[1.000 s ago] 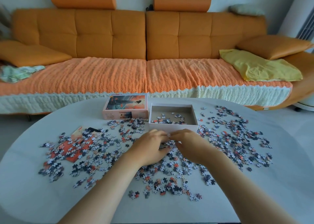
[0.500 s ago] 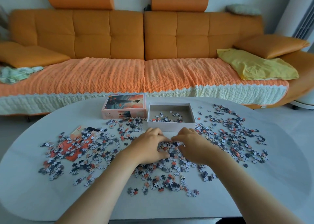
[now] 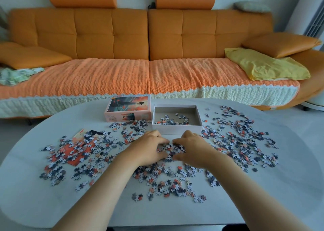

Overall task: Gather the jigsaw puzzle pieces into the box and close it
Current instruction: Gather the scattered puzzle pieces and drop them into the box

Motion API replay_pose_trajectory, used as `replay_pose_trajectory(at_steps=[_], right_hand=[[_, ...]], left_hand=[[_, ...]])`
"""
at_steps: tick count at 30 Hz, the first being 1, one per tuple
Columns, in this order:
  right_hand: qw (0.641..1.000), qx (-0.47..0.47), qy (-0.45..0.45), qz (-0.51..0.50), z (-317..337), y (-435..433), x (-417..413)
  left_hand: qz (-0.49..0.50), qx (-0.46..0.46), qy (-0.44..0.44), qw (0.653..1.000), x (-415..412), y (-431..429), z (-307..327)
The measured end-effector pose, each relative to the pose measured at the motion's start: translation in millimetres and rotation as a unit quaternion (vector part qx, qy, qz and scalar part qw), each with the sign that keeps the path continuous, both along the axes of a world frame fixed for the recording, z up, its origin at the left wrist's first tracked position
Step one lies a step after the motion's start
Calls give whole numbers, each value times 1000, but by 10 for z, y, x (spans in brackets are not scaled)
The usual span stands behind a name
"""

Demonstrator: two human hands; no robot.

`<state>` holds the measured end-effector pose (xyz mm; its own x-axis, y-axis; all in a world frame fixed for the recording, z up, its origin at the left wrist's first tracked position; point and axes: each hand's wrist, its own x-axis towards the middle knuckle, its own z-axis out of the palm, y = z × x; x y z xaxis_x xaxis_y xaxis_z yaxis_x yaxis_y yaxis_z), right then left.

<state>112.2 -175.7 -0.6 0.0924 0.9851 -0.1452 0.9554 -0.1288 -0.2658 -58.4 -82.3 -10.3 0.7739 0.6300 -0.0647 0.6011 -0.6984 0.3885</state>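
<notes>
White-walled box (image 3: 177, 130) sat open just beyond the left hand (image 3: 149, 150) and right hand (image 3: 192, 150), long side facing them, equally near both. Both hands curled round one clump of pieces (image 3: 171, 152).

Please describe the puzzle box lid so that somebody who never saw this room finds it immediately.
Start at the pale oval table before the orange sofa. At its far edge two boxes stand side by side; the lid is the left one. Unlike the open white box beside it, holding few pieces, its top shows a printed orange picture.
</notes>
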Motion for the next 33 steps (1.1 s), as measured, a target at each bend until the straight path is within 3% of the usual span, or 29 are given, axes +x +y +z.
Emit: replay_pose_trajectory(at_steps=[21, 27, 30, 33], right_hand=[[991, 43, 112, -60, 92, 257, 19], [961, 181, 175, -114, 273, 455, 218], [945, 276, 133, -116, 249, 580, 301], [945, 300, 84, -99, 155, 657, 342]], left_hand=[[51, -85, -140, 985, 96, 80, 68], [121, -56, -274, 952, 225, 387, 284], [143, -6, -296, 944, 352, 523, 233], [134, 42, -279, 950, 434, 600, 93]])
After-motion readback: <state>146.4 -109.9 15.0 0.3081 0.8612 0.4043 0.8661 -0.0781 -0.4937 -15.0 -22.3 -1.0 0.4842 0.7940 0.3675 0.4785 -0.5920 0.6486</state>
